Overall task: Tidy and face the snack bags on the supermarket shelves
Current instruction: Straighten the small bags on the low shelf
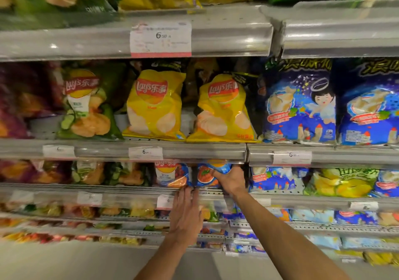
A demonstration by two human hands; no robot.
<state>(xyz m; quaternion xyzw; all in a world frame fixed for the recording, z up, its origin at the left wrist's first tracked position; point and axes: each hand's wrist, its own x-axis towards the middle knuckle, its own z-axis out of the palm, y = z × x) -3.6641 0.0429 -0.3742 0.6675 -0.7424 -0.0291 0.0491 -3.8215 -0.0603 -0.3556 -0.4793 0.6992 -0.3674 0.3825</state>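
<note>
Reaching into the third shelf from the top, the right hand curls its fingers over the upper part of a blue snack bag with a red-orange picture on its front, gripping it near the front edge of that shelf, just under the price rail of the shelf above. The grip looks chosen to pull the bag forward and stand it upright so its face shows, since its twin, a second blue bag immediately to the left, already stands close to the front edge with its logo outward. The left hand lies lower, fingers straight and together, holding nothing; its fingertips meet the front lip of the same shelf below the gap between the two blue bags (probably to steady the bottom of the gripped bag or stop it sliding off, though motion blur makes actual contact with the bag hard to confirm). One shelf up, two yellow bags lean a little apart at the front edge beside a green bag, faces out, which suggests that row needs little more.
</note>
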